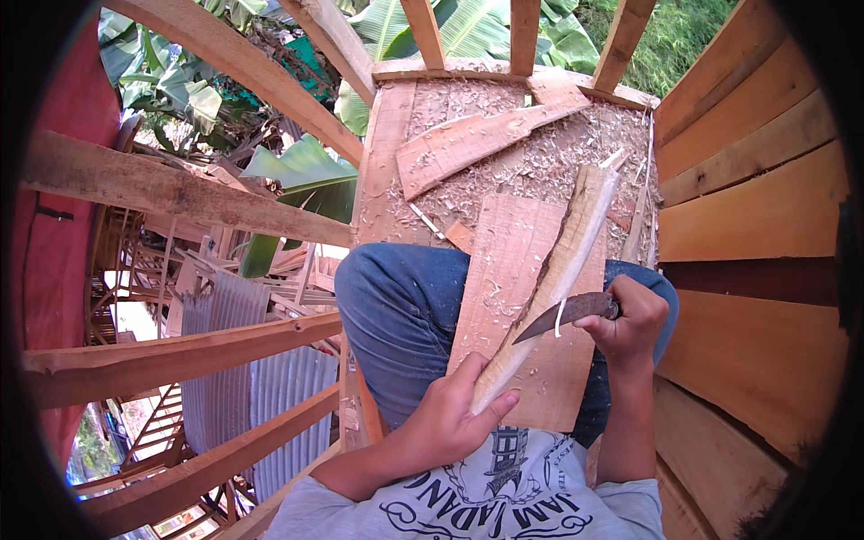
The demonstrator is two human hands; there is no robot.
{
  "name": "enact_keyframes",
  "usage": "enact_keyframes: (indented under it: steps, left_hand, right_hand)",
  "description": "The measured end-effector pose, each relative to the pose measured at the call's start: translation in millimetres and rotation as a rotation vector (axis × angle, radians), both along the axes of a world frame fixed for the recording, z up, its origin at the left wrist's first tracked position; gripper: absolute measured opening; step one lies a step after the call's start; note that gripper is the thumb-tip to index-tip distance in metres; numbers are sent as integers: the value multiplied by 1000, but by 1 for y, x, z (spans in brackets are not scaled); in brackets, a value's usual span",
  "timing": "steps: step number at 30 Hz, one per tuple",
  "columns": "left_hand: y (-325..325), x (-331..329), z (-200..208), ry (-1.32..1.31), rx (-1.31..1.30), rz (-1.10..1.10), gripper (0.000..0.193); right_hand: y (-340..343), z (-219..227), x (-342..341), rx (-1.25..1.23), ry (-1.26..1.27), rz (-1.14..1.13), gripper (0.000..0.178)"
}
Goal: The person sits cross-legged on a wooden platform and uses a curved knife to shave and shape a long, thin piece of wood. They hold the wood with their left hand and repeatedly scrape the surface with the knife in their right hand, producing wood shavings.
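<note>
A long pale strip of wood [580,225] with a rough, bark-like left edge slants up and away to the right over my lap. My left hand [459,400] is closed round its near end. In my right hand [630,324] is a knife [562,313], its broad dark blade lying across the strip and pointing left. A thin white shaving [559,317] curls at the blade. Under the strip, a flat wooden board [504,261] rests across my legs, with shavings scattered on it.
Wood shavings [468,117] cover the floor ahead, where an angled plank [477,148] lies. Wooden rails [180,360] run along my left, with corrugated sheets [288,387] beyond and below. A plank wall [747,342] stands close on my right. Banana leaves [396,31] hang past the far edge.
</note>
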State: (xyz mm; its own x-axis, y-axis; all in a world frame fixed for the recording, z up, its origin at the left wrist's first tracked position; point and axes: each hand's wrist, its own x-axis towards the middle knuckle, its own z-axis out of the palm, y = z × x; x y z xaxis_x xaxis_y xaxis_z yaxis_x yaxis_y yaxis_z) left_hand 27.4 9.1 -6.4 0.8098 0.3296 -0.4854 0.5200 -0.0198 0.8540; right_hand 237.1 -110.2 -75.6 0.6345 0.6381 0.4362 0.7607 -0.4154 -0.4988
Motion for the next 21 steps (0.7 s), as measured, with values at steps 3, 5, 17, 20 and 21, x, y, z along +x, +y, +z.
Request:
enact_keyframes:
  steps: [3,5,17,20,21]
  left_hand:
    - [1,1,4,23,-10,7,32]
    - [1,0,2,-10,2,18,31]
    - [3,-1,-1,-69,-17,24,33]
    - [7,-1,6,-51,-176,28,34]
    - [9,-2,7,-49,-248,31,35]
  right_hand:
    - [2,-1,1,3,-17,10,77]
    - [3,-1,2,11,-9,18,77]
    - [1,3,3,-13,8,-30,84]
    - [-9,5,10,-8,32,-61,79]
    - [-14,6,13,-6,43,-75,77]
